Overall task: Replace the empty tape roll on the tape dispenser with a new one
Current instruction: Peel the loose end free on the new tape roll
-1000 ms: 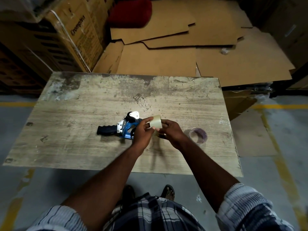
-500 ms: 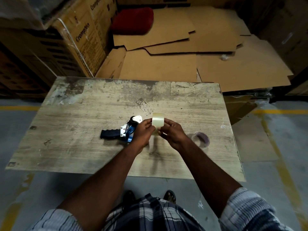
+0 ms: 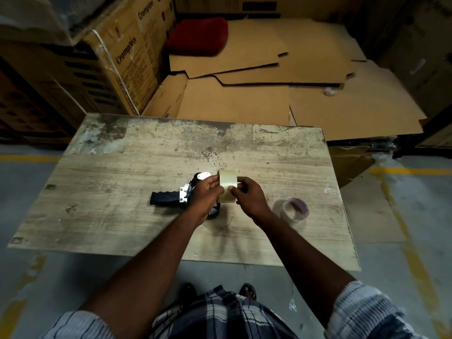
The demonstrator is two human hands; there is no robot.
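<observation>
A pale new tape roll [image 3: 228, 184] is held on edge above the table's middle, between both hands. My left hand [image 3: 204, 193] grips its left side and my right hand [image 3: 249, 195] pinches its right side with thumb and fingers. Behind and below my left hand lies the tape dispenser [image 3: 171, 197], black handle pointing left, blue and metal body partly hidden by the hand. An empty, thin, purplish tape roll [image 3: 294, 208] lies flat on the table to the right.
The worn wooden table [image 3: 122, 216] stands on a grey floor with yellow lines. Flattened cardboard sheets [image 3: 269, 94] and a red cushion [image 3: 198, 36] lie beyond it, and stacked printed cartons [image 3: 117, 57] stand at far left.
Both hands have lifted the new roll slightly and turned it, so its broad band now faces me. The dispenser and the empty roll have not moved.
</observation>
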